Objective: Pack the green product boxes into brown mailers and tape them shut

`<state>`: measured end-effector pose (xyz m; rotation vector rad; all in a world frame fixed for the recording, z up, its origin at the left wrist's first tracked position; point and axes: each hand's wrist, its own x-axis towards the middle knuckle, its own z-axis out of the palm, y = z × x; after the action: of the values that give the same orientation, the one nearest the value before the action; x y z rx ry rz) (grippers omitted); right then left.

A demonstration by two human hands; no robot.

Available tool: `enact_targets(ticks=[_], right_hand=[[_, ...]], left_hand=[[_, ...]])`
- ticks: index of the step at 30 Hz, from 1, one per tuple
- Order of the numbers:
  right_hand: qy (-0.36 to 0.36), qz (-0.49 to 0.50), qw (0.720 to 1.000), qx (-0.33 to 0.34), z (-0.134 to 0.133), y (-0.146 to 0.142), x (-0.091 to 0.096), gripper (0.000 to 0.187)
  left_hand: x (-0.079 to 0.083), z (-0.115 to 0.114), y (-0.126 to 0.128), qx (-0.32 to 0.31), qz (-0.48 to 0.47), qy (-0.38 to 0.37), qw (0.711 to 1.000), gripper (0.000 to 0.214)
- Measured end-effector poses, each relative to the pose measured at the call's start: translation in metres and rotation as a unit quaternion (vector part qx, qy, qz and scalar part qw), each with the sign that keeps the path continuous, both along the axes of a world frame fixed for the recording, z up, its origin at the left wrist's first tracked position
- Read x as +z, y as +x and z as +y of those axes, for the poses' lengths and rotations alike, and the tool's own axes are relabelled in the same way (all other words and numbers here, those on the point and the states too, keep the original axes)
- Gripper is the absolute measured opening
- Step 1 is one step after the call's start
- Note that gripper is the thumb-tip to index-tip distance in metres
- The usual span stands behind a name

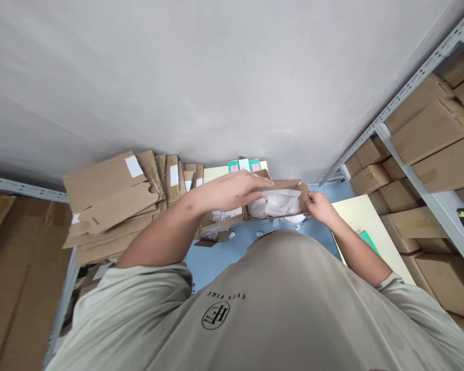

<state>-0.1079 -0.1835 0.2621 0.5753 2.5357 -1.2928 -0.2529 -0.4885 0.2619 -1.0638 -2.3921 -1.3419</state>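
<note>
An opened cardboard box is held up in front of my body, with its top facing me. White, crumpled packing wrap or a bagged item fills the inside; what is wrapped I cannot make out. My left hand reaches over the box's left end, fingers stretched out and thumb apart near the white wrap. At the right end, my right hand pinches the box's edge between thumb and fingers.
Flattened cardboard boxes are stacked at the left. Small green cartons stand on a pale table behind the box. Below lies an open carton with clear wrap. Metal shelves with brown boxes line the right.
</note>
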Motion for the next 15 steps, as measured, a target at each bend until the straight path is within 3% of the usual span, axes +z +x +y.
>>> enact_targets(ticks=[3,5,6,8,9,11,12,15], right_hand=[[-0.012,0.008,1.000,-0.013,-0.006,-0.003,-0.002,0.039],[-0.017,0.012,1.000,-0.018,-0.010,-0.005,-0.003,0.039],[-0.018,0.012,1.000,-0.021,-0.012,-0.005,-0.004,0.038],[-0.011,0.012,1.000,-0.027,-0.015,-0.003,-0.006,0.035],[0.000,0.017,0.999,-0.029,-0.016,-0.002,-0.007,0.034],[0.040,0.034,0.998,-0.034,-0.016,0.004,-0.010,0.032],[0.063,0.045,0.996,-0.040,-0.015,0.007,-0.011,0.032],[0.109,0.058,0.989,-0.080,-0.013,0.021,-0.017,0.032]], left_hand=[[0.030,-0.053,-0.006,-0.001,-0.059,0.091,0.994,0.028],[0.029,-0.077,-0.010,0.053,-0.051,0.185,0.980,0.034],[0.020,-0.085,-0.011,0.119,-0.027,0.263,0.957,0.033],[-0.012,-0.088,-0.008,0.262,0.006,0.412,0.873,0.030],[-0.032,-0.085,-0.003,0.304,-0.022,0.455,0.837,0.028],[-0.073,-0.071,0.016,0.309,-0.110,0.501,0.801,0.023],[-0.090,-0.062,0.028,0.296,-0.144,0.510,0.794,0.024],[-0.121,-0.034,0.063,0.248,-0.170,0.447,0.843,0.035]])
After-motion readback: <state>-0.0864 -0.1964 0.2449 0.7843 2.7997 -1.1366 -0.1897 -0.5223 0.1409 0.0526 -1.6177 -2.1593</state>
